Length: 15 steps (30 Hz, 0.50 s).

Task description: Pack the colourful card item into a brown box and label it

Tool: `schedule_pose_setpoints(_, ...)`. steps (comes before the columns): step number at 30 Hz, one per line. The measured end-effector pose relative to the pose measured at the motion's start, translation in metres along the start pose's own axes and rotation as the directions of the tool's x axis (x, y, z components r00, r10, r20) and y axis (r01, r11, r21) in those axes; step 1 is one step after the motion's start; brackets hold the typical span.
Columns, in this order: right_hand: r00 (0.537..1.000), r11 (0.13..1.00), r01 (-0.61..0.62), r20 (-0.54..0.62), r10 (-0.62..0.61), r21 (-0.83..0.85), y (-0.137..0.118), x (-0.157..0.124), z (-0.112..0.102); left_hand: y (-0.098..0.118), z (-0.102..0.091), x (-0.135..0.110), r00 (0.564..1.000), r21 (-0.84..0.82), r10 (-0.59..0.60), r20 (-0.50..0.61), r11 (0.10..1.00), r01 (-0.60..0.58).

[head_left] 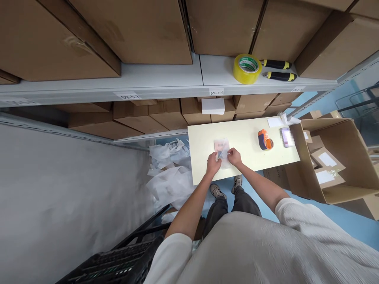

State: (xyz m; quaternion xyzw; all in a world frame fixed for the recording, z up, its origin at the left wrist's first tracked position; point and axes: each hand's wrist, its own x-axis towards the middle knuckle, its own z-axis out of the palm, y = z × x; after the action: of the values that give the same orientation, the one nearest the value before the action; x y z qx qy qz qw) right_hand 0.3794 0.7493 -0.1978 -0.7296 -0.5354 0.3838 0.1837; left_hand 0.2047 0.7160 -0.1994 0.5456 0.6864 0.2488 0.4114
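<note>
Pinching a small packet (pixel 221 146) with both hands, head view: packet is on or just above the table (pixel 203 138), toward its left edge, about midway between far and near edges; can't tell if it touches the surface. Left hand (pixel 213 163) has fingers curled nearly closed, thumb and fingertips on the packet's near left side. Right hand (pixel 234 157) also nearly closed, thumb and finger nipping its right side. Tape dispenser (pixel 264 139), orange and dark blue, stands toward the table's right edge; pixelated item (pixel 286 137) just beyond it, near that edge. White papers (pixel 276 121) at far right corner. Past the right edge, open carton (pixel 304 177) with small boxes (pixel 327 157) inside. White sheets (pixel 170 183) heaped below the left edge. Shelf (pixel 166 73) above: yellow tape roll (pixel 248 69) and two cutters (pixel 280 76) by its front edge.
</note>
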Motion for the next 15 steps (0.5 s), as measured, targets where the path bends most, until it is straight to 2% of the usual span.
schedule_pose_setpoints(6, 1.000, 0.995, 0.005, -0.011, -0.004, 0.104, -0.030, 0.016, 0.024, -0.018, -0.016, 0.010, 0.993, -0.024, 0.034, -0.109, 0.999, -0.037)
schedule_pose_setpoints(10, 0.999, 0.980, -0.031, 0.028, 0.026, 0.197, -0.058, 0.034, 0.041, -0.036, -0.035, 0.020, 0.980, -0.091, 0.059, -0.189, 0.993, -0.077)
schedule_pose_setpoints(15, 0.998, 0.963, -0.036, 0.052, 0.022, 0.267, -0.092, 0.056, 0.070, -0.048, -0.063, 0.039, 0.953, -0.082, 0.119, -0.279, 0.986, -0.147)
